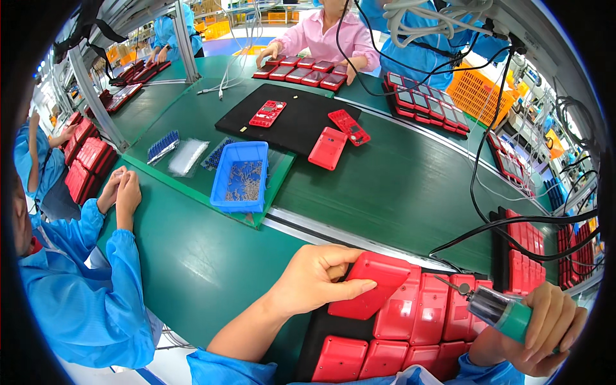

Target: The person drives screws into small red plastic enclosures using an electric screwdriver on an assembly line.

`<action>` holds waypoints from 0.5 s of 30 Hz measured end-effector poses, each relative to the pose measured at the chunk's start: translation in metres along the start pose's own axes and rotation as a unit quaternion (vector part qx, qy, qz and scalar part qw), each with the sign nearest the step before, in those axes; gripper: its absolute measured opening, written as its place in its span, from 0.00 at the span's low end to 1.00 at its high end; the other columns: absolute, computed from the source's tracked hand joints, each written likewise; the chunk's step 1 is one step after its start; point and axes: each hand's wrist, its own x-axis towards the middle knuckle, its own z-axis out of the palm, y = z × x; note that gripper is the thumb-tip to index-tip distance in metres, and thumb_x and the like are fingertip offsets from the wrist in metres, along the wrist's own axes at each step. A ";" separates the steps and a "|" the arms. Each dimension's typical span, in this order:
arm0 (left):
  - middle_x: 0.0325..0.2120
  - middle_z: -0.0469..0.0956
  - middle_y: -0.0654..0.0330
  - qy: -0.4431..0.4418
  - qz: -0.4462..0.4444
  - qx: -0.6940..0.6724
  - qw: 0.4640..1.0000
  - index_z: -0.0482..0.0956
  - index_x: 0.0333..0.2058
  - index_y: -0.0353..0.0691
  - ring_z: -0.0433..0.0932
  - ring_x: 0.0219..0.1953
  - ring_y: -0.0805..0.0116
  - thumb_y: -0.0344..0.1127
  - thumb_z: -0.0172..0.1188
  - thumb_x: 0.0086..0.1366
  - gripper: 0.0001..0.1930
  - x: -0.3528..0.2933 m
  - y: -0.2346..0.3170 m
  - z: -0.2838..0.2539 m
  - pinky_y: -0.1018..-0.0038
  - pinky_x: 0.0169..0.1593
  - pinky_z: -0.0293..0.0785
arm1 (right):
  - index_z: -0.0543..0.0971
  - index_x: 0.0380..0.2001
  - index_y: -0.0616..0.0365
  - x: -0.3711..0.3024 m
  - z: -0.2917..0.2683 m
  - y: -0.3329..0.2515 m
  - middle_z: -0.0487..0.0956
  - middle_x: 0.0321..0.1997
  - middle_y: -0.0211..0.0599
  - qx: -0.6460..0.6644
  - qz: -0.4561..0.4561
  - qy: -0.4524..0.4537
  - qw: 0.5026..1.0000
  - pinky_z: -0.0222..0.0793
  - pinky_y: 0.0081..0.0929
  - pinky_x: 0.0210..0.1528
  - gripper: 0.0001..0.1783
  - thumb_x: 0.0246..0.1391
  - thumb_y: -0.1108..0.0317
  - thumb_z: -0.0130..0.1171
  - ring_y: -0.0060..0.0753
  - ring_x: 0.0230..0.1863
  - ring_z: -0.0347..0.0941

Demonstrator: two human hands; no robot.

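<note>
My left hand (pixel 311 276) is closed on a red plastic device casing (pixel 375 285), thumb on its face and fingers behind its edge. The casing is tilted up above rows of similar red casings (pixel 428 311) laid on a black board (pixel 312 340). In my right hand (pixel 552 324) is a powered screwdriver (pixel 494 308) with a green grip and a clear-and-dark front end. Its thin bit points left, over the far row of casings and apart from the held one. My right forearm covers part of the near row.
Across the bench stands a blue bin (pixel 239 176) of small screws. Behind it, a black mat (pixel 282 122) carries an opened red device (pixel 267 114). Black cables (pixel 478 154) hang at the right. A co-worker's blue sleeves (pixel 122 276) reach in at the left; others work beyond.
</note>
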 end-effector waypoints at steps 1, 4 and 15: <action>0.11 0.50 0.76 -0.002 0.009 -0.007 1.000 0.76 0.40 0.31 0.48 0.17 0.85 0.24 0.65 0.46 0.19 -0.001 0.001 0.001 0.84 0.21 0.46 | 0.64 0.20 0.55 0.000 0.001 0.001 0.68 0.08 0.26 0.001 -0.003 -0.001 1.000 0.66 0.05 0.17 0.13 0.38 0.77 0.59 0.12 0.08 0.65; 0.12 0.50 0.75 -0.008 0.024 -0.021 0.999 0.75 0.41 0.31 0.49 0.17 0.85 0.24 0.66 0.46 0.20 -0.003 0.001 0.001 0.83 0.22 0.47 | 0.65 0.20 0.55 0.000 0.000 0.006 0.69 0.09 0.24 -0.032 0.003 -0.016 0.999 0.67 0.06 0.19 0.12 0.39 0.75 0.60 0.12 0.09 0.65; 0.22 0.72 0.67 -0.008 0.020 -0.070 0.997 0.76 0.39 0.29 0.59 0.20 0.86 0.24 0.63 0.49 0.16 -0.003 -0.009 -0.001 0.86 0.24 0.58 | 0.66 0.21 0.54 0.001 -0.002 0.007 0.70 0.09 0.23 -0.074 0.018 -0.046 0.996 0.66 0.05 0.21 0.11 0.40 0.72 0.60 0.12 0.10 0.66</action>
